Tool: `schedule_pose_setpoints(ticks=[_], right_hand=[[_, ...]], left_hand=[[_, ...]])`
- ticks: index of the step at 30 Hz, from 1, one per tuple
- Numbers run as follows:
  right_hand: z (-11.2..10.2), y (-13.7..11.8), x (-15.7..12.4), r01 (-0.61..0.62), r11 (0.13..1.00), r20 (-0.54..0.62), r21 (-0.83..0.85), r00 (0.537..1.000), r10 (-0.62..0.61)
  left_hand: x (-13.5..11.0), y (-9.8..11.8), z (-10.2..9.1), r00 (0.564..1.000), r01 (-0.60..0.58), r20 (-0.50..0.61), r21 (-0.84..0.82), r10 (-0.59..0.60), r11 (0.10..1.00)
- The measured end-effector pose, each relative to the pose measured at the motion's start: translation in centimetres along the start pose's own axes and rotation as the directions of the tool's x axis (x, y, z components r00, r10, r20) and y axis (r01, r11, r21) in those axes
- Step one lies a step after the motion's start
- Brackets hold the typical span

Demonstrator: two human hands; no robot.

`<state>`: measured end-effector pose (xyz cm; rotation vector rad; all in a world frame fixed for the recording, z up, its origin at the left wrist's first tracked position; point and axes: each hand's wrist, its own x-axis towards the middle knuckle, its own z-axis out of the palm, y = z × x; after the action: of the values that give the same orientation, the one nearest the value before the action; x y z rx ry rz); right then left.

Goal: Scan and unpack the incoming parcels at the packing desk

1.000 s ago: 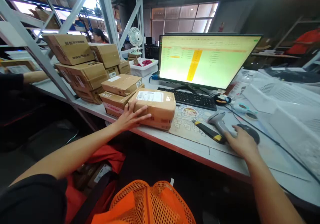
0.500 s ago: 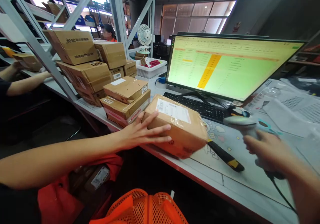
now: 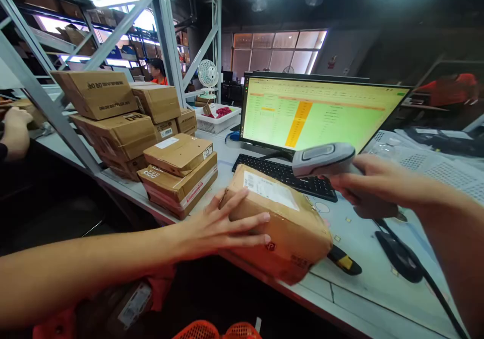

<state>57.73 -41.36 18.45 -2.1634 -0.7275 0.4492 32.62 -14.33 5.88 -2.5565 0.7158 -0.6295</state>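
My left hand (image 3: 230, 225) is on a taped cardboard box (image 3: 280, 238), its fingers spread along the near side and gripping one end. The box sits tilted at the desk's front edge, with a white shipping label (image 3: 270, 190) facing up. In my right hand (image 3: 372, 183) is a grey barcode scanner (image 3: 323, 158), held above the keyboard and to the right of the box, its head pointing left. A black-and-yellow utility knife (image 3: 346, 261) lies partly hidden behind the box's right end.
Stacked cardboard boxes (image 3: 177, 178) stand on the left beside a metal rack post (image 3: 168, 42). A monitor (image 3: 310, 115), a keyboard (image 3: 264, 170) and a mouse (image 3: 399, 256) are on the desk. Behind stand a white basket (image 3: 217, 122) and a fan (image 3: 207, 73). Another person's hand (image 3: 17, 120) shows far left.
The scanner in my right hand has moved up and left toward the box, uncovering the mouse. The box, under my left hand, now covers more of the utility knife. My view has shifted.
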Motion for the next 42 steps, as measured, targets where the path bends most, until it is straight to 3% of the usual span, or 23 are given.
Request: schedule_pose_setpoints(ticks=[2,3,5,8,12,15,16,17,19,20,21,23,26,29,36,42], right_hand=[[0.4,3.0,1.0,-0.104,0.99,0.057,-0.09,0.992,0.109],[0.8,4.8,1.4,-0.102,0.982,0.024,-0.161,0.994,0.107],[1.9,8.7,1.9,-0.065,0.933,-0.119,-0.353,0.993,0.024],[4.6,14.2,1.4,-0.238,0.763,-0.33,-0.6,0.943,0.034],[7.9,19.4,-0.8,-0.437,0.592,-0.415,-0.678,0.891,0.183],[8.5,20.7,-2.4,-0.494,0.521,-0.458,-0.696,0.864,0.208],[8.3,20.4,-2.7,-0.502,0.501,-0.46,-0.704,0.861,0.217],[7.9,19.9,-2.7,-0.505,0.487,-0.456,-0.712,0.861,0.226],[6.7,18.3,-1.9,-0.498,0.494,-0.46,-0.713,0.864,0.206],[6.0,17.3,-0.9,-0.481,0.514,-0.463,-0.71,0.869,0.174],[5.5,16.4,0.4,-0.454,0.545,-0.471,-0.705,0.874,0.118],[4.8,15.1,3.8,-0.354,0.6,-0.391,-0.717,0.918,0.073],[5.2,14.7,9.1,-0.263,0.621,-0.236,-0.738,0.963,0.126],[6.2,15.4,12.2,-0.257,0.608,-0.197,-0.751,0.966,0.165],[7.0,16.3,13.4,-0.254,0.582,-0.176,-0.772,0.966,0.189],[7.0,14.6,13.5,-0.189,0.59,-0.116,-0.785,0.98,0.16]], left_hand=[[0.0,-0.4,-0.8,0.992,0.101,0.093,-0.186,-0.084,0.977],[0.1,-0.7,-1.2,0.98,0.169,0.153,-0.286,-0.129,0.943],[0.4,-1.8,-1.7,0.941,0.305,0.275,-0.443,-0.196,0.843],[1.0,-4.5,-1.3,0.894,0.409,0.41,-0.58,-0.182,0.705],[0.9,-8.6,1.7,0.888,0.446,0.438,-0.751,-0.138,0.488],[0.8,-9.7,4.3,0.89,0.428,0.355,-0.867,-0.287,0.254],[0.9,-9.5,5.1,0.854,0.429,0.334,-0.886,-0.4,0.176],[1.1,-9.1,5.9,0.786,0.434,0.329,-0.896,-0.523,0.09],[1.5,-8.0,7.1,0.6,0.443,0.41,-0.885,-0.687,-0.141],[1.8,-7.5,7.6,0.519,0.428,0.48,-0.862,-0.707,-0.271],[2.0,-7.2,8.0,0.467,0.399,0.548,-0.831,-0.694,-0.388],[2.6,-7.2,8.7,0.436,0.34,0.628,-0.778,-0.645,-0.528],[3.7,-8.2,9.4,0.436,0.286,0.613,-0.788,-0.659,-0.545],[4.3,-9.1,10.0,0.459,0.239,0.598,-0.796,-0.657,-0.557],[4.2,-8.6,10.8,0.459,0.171,0.59,-0.792,-0.664,-0.586],[4.0,-8.5,10.8,0.477,0.142,0.588,-0.785,-0.654,-0.602]])
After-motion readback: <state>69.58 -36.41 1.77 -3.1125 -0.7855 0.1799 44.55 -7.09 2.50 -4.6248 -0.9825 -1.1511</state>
